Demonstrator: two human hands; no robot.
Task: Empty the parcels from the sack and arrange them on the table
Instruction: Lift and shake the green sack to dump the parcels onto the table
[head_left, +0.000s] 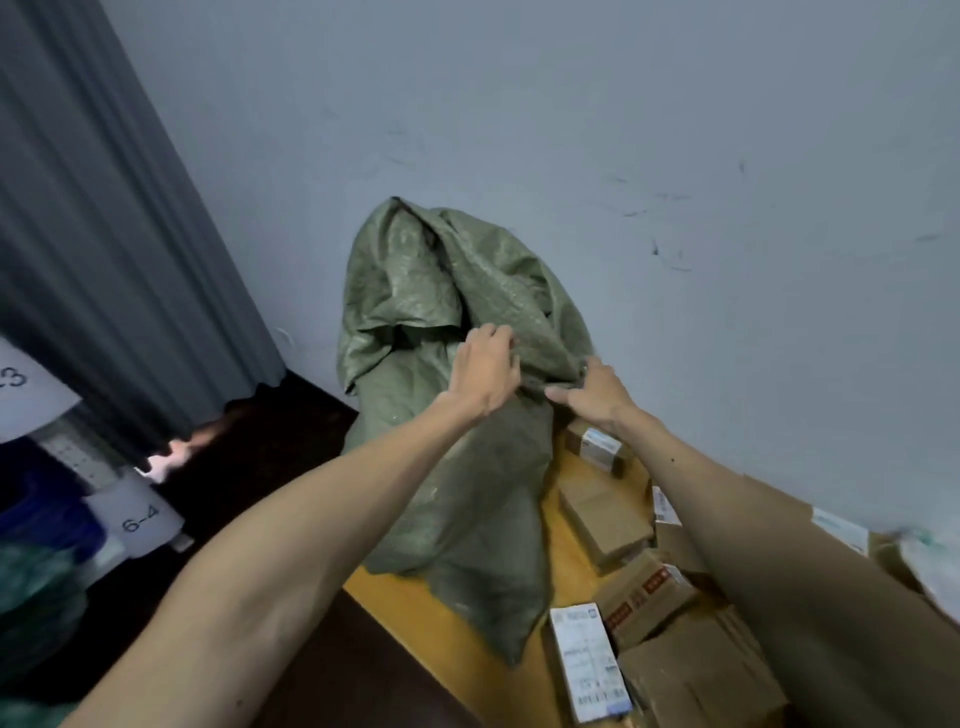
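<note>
At the far end of the yellow table (452, 613), against the grey wall (623, 130), a green woven sack (447, 291) stands slumped and crumpled. Its top is folded over and its lower end trails flat along the tabletop toward the camera. Both bare arms reach out to it. The left hand (485, 366) has its fingers curled over a fold of the cloth about halfway up the sack, clamped on it. The right hand (595, 392) is just beside it, to the right, pinching the sack's edge between thumb and fingers. The two hands are near each other but not touching.

Parcels (670, 548) lie on the table to the right of the sack. A small box with a white label (592, 447) sits just under the right wrist, close to the wall. Nearer the camera comes a plain brown box (605, 514), then a box with red print (644, 597). A parcel with a long white shipping label (587, 660) lies beside the sack's trailing end, and a large cardboard box (701, 675) fills the near corner.

Left of the table, a grey curtain (104, 208) hangs down to the dark floor (291, 431). At the left edge a white tag reading 6-4 (140, 519) shows, blurred
</note>
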